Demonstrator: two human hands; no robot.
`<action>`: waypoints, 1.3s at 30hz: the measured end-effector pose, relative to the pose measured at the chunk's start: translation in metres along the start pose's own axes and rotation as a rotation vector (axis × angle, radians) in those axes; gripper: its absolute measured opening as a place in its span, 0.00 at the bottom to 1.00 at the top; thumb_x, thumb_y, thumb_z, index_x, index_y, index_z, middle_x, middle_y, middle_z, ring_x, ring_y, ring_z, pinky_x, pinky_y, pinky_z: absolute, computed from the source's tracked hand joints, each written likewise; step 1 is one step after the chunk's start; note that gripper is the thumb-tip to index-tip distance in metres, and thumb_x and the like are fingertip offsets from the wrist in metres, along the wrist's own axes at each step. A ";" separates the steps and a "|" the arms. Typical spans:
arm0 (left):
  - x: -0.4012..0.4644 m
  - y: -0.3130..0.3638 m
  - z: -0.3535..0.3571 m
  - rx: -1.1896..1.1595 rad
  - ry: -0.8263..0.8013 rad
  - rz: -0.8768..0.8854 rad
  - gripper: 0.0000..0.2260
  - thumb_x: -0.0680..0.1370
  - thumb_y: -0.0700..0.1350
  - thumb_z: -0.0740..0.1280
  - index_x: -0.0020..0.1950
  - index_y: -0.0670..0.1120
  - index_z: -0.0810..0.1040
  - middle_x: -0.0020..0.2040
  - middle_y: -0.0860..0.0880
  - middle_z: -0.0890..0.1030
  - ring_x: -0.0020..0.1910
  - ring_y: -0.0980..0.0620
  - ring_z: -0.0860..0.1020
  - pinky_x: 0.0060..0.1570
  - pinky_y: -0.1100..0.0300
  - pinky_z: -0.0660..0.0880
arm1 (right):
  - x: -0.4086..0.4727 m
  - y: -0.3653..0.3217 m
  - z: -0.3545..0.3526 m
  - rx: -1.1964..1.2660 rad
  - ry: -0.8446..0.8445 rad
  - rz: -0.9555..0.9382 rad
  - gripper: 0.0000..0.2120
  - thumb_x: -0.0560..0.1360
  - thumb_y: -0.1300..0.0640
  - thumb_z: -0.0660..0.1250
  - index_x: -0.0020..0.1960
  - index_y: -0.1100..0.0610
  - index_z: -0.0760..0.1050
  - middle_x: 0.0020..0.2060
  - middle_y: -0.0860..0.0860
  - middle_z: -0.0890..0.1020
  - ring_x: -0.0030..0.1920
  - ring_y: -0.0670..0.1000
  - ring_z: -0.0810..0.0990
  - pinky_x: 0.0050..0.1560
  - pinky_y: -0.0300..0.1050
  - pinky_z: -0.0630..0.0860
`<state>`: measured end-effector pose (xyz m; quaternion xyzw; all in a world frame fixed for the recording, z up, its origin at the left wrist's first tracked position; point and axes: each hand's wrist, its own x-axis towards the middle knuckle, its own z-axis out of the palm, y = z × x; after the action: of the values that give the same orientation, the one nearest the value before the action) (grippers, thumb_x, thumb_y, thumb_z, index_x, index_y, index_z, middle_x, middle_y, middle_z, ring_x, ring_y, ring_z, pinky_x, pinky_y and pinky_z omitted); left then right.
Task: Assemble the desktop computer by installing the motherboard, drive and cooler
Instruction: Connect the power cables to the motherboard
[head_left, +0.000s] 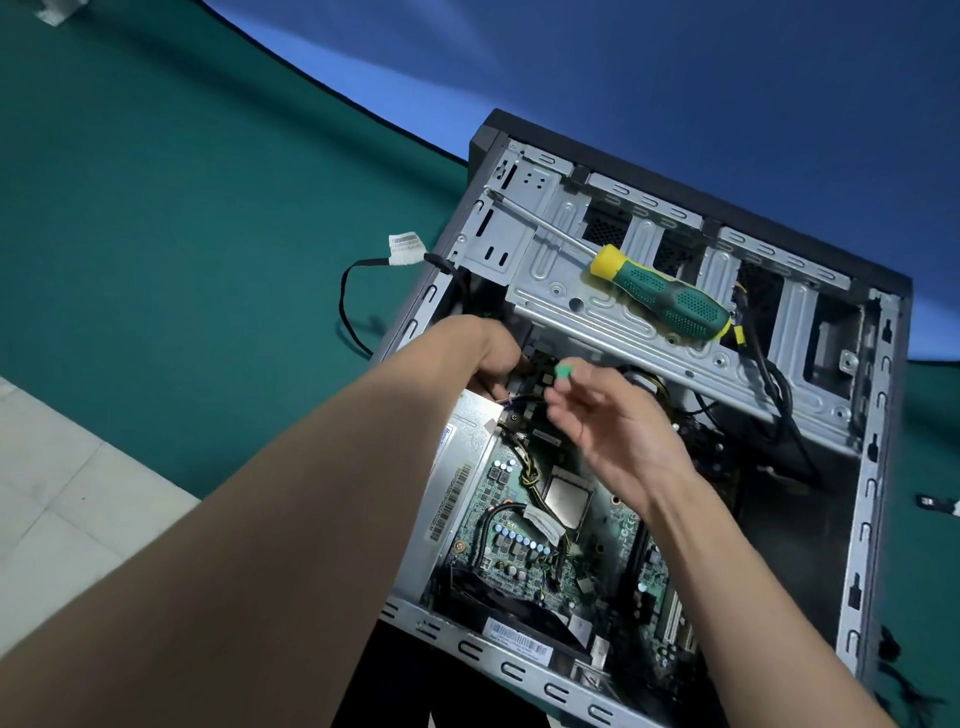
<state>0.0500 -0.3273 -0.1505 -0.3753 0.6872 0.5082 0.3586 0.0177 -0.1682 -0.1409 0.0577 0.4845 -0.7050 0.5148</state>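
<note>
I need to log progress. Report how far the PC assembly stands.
Done: the motherboard lies inside the case. In hand: the right hand pinches a small green piece while the left hand reaches inside. Left: the bare processor has no cooler; the screwdriver lies idle on the drive cage.

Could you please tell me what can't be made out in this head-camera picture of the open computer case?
- Left hand: its fingertips reach under the drive cage, so its grip is hidden.
- Small green part at the right hand: blurred, too small to identify.
- Motherboard: partly covered by both forearms.
- Labels on the power supply: print too small to read.
</note>
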 end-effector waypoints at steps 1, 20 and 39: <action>-0.001 0.000 0.000 0.007 -0.004 0.005 0.15 0.82 0.34 0.51 0.66 0.37 0.70 0.48 0.41 0.79 0.39 0.49 0.77 0.47 0.58 0.76 | 0.005 0.002 0.003 -0.026 0.128 -0.066 0.02 0.67 0.66 0.71 0.38 0.65 0.81 0.33 0.55 0.83 0.36 0.51 0.84 0.37 0.38 0.81; -0.001 0.003 0.000 -0.198 -0.026 -0.106 0.14 0.81 0.31 0.50 0.45 0.41 0.72 0.38 0.46 0.72 0.34 0.53 0.74 0.18 0.64 0.73 | 0.040 -0.004 -0.001 -1.540 0.290 -0.091 0.14 0.80 0.48 0.59 0.55 0.57 0.76 0.41 0.55 0.80 0.38 0.56 0.77 0.38 0.45 0.72; 0.004 0.005 0.000 -0.399 0.003 -0.197 0.22 0.81 0.32 0.48 0.71 0.47 0.67 0.64 0.41 0.75 0.44 0.51 0.79 0.47 0.55 0.75 | 0.053 0.029 -0.012 -1.131 0.562 -0.215 0.10 0.75 0.53 0.70 0.47 0.59 0.83 0.36 0.58 0.84 0.25 0.51 0.71 0.24 0.40 0.65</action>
<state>0.0437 -0.3270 -0.1523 -0.5047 0.5337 0.5961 0.3242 0.0106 -0.1945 -0.1960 -0.0892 0.9010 -0.3463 0.2454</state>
